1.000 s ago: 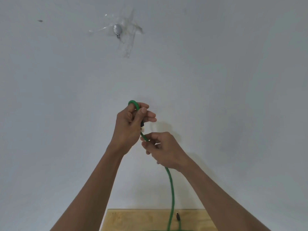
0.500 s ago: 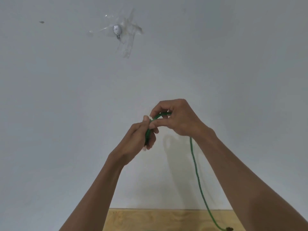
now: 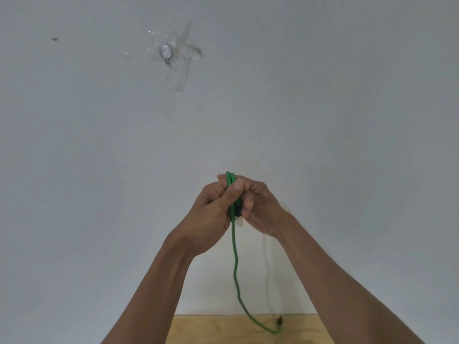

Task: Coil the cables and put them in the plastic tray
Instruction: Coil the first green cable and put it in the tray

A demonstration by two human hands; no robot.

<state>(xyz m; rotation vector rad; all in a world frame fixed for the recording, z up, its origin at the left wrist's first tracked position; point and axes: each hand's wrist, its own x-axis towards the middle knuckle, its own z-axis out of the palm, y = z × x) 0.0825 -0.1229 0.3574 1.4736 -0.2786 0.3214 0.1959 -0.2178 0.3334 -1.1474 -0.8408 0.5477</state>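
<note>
A green cable is held up in front of a white wall. My left hand grips its small coil, thumb pressed over two green loops that stick out above the fingers. My right hand closes on the same coil from the right side. A pale connector pokes out below the hands. The loose cable hangs down and curls up at its dark far end above the wooden surface. The plastic tray is out of view.
A light wooden surface shows along the bottom edge. On the white wall, a small round metal piece is fixed under strips of clear tape, with a small dark mark at upper left.
My right hand has swung another loop of cable over to my left hand and come down beside it. The hanging tail is shorter, with its far end lifted clear above the wood.
</note>
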